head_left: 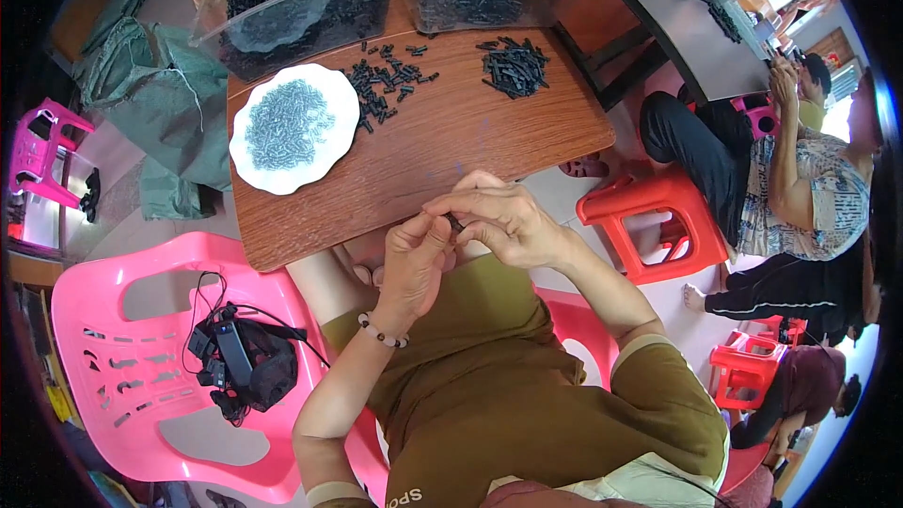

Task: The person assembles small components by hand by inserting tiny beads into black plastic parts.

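Observation:
Just off the near edge of the brown wooden table (451, 146), my two hands meet above my lap. Between their fingertips is a small black plastic piece (455, 223), mostly covered by the fingers. My left hand (414, 259), with a beaded bracelet at the wrist, pinches it from the left. My right hand (503, 221) closes on it from the right. On the table, a white scalloped plate (246, 155) bears many small clear pieces (290, 122). Beside it lie scattered short black pieces (381, 85), and further right a pile of longer black pieces (515, 68).
Two clear plastic bins (310, 14) (484, 0) of black parts stand at the table's far side. A pink chair (94, 357) at left carries a black electronic device with cables (240, 357). Green sacks (165, 85) lean at far left. Red stools (658, 226) and other seated people (800, 188) are at right.

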`<control>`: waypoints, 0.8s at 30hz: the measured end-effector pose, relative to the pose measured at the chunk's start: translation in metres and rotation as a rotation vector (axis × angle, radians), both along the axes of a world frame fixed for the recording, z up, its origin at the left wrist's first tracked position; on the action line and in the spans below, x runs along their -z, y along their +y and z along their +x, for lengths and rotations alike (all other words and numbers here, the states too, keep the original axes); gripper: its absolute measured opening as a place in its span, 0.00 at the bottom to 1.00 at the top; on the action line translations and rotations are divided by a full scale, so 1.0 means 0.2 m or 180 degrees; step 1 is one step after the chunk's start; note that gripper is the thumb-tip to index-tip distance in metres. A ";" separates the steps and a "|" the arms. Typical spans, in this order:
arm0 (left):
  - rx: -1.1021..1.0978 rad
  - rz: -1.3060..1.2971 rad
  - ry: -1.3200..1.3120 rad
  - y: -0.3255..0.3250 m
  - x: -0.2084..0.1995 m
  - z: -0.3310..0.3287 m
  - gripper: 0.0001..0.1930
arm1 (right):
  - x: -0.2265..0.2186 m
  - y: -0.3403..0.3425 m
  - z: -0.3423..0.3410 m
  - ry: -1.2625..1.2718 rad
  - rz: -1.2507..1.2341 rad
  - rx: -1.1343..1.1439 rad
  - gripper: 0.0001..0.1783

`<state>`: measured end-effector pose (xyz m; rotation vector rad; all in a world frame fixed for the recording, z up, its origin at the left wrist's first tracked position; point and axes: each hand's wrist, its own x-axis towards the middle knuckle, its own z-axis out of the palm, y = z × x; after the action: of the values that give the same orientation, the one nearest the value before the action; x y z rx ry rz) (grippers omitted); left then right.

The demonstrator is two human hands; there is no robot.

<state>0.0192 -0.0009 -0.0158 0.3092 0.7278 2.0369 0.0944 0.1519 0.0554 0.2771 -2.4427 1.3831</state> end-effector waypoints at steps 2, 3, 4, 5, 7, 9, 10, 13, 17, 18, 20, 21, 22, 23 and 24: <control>0.0023 0.0032 0.0022 0.00 0.00 0.00 0.08 | -0.01 0.00 0.00 -0.0007 0.0050 0.0016 0.25; 0.0024 0.0030 0.0020 0.00 0.00 0.00 0.08 | -0.01 0.00 0.00 -0.0008 0.0048 0.0017 0.25; 0.0024 -0.0045 0.0002 0.00 -0.01 0.00 0.08 | 0.00 0.00 0.00 0.0015 0.0065 0.0043 0.25; 0.0024 -0.0119 -0.0016 0.00 -0.01 0.00 0.08 | 0.00 -0.01 0.00 0.0038 0.0083 0.0069 0.25; 0.0013 -0.0134 0.0012 0.00 -0.01 0.00 0.08 | 0.00 -0.01 0.01 -0.0005 0.0032 0.0110 0.25; -0.0002 -0.0149 0.0042 0.00 -0.02 0.01 0.09 | 0.02 -0.02 0.01 -0.0047 -0.0019 0.0147 0.25; -0.0107 -0.0290 0.0099 0.02 -0.05 0.03 0.10 | 0.03 -0.02 0.01 0.0007 -0.0041 0.0184 0.25; -0.0093 -0.0351 0.0122 0.01 -0.04 0.03 0.11 | 0.07 -0.02 0.01 0.0057 -0.0035 0.0253 0.23; 0.0011 -0.0250 -0.0026 0.01 -0.04 0.02 0.10 | 0.05 0.01 0.00 -0.0035 -0.0145 0.0101 0.22; 0.0018 -0.0245 -0.0027 0.01 -0.03 0.02 0.10 | 0.05 0.02 0.00 -0.0036 -0.0140 0.0108 0.22; -0.0043 0.0135 -0.0078 0.01 -0.01 0.03 0.12 | 0.05 0.04 -0.01 0.0072 -0.0051 -0.0109 0.25; -0.0051 0.0140 -0.0076 0.02 0.00 0.02 0.12 | 0.05 0.05 -0.01 0.0073 -0.0047 -0.0117 0.25; 0.0047 0.0143 -0.0178 0.02 0.00 0.02 0.12 | 0.05 0.05 -0.01 -0.0043 -0.0244 -0.0139 0.27; 0.0145 0.0147 -0.0279 0.02 0.01 0.02 0.13 | 0.05 0.05 -0.01 -0.0160 -0.0439 -0.0159 0.29; 0.0141 0.0153 -0.0279 0.02 0.01 0.02 0.13 | 0.04 0.06 -0.01 -0.0161 -0.0433 -0.0163 0.29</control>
<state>0.0223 0.0035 -0.0174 0.2596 0.6135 2.0151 0.0921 0.1635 0.0467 0.2773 -2.3829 1.5884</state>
